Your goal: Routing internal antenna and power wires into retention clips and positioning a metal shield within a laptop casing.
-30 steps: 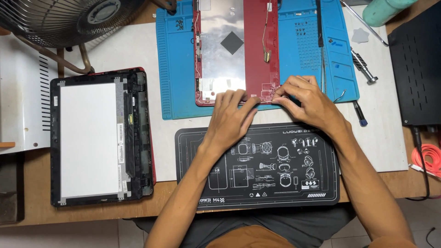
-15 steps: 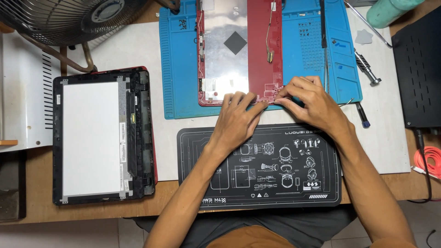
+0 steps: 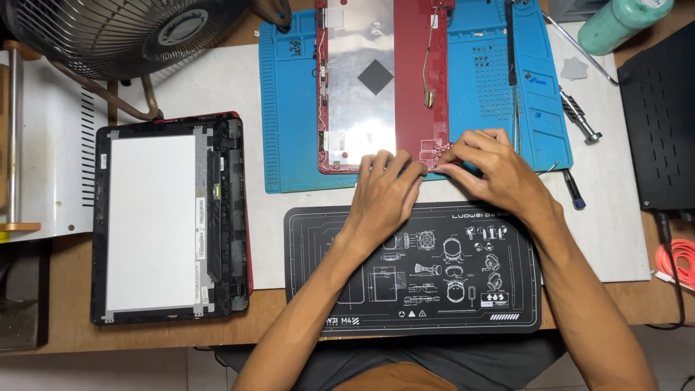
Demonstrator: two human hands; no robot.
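Observation:
A red laptop lid shell (image 3: 413,72) with a silver foil panel lies open-side up on a blue work mat (image 3: 499,87). My left hand (image 3: 387,192) rests with curled fingers on the shell's near edge. My right hand (image 3: 492,170) pinches at the shell's near right corner, where small parts and a thin cable sit. Whether the fingers hold a small part I cannot tell. Both forearms cross a black printed mat (image 3: 413,271).
A removed screen panel in a black bezel (image 3: 170,217) lies at the left. A fan (image 3: 123,32) stands at the back left. Screwdrivers (image 3: 579,119) and a green bottle (image 3: 619,22) lie at the right, beside a black device (image 3: 662,116) and an orange cable (image 3: 677,261).
Both hands have stayed at the shell's near edge; the fingers shifted slightly, and the view moved a little.

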